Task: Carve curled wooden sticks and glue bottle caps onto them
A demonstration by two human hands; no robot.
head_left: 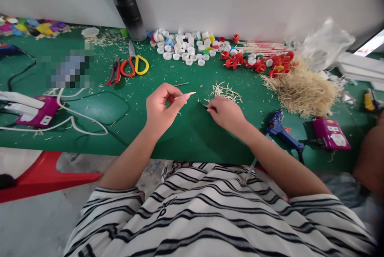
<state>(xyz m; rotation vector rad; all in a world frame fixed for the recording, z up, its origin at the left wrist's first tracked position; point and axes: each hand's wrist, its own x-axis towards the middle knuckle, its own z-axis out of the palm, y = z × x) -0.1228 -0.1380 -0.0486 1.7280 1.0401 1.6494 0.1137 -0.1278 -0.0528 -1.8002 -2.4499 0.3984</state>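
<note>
My left hand (164, 107) is closed in a pinch over the green table. A small pale pointed piece (191, 94) sticks out from between its fingertips. My right hand (225, 114) is also closed, with its fingers round a thin dark tool (205, 106) whose tip points left toward my left hand. The two hands are apart. Right behind my right hand lies a small pile of pale strips (227, 91). A thin metal rod (181, 84) rests on the table just beyond my left hand.
Pliers (115, 72) and scissors (135, 65) lie back left, near a black bottle (127, 9). White caps (187, 47) and red pieces (234, 60) are behind. On the right are fibres (309, 89), a blue glue gun (282, 131), a purple socket block (331, 134) and another person's arm (370, 157).
</note>
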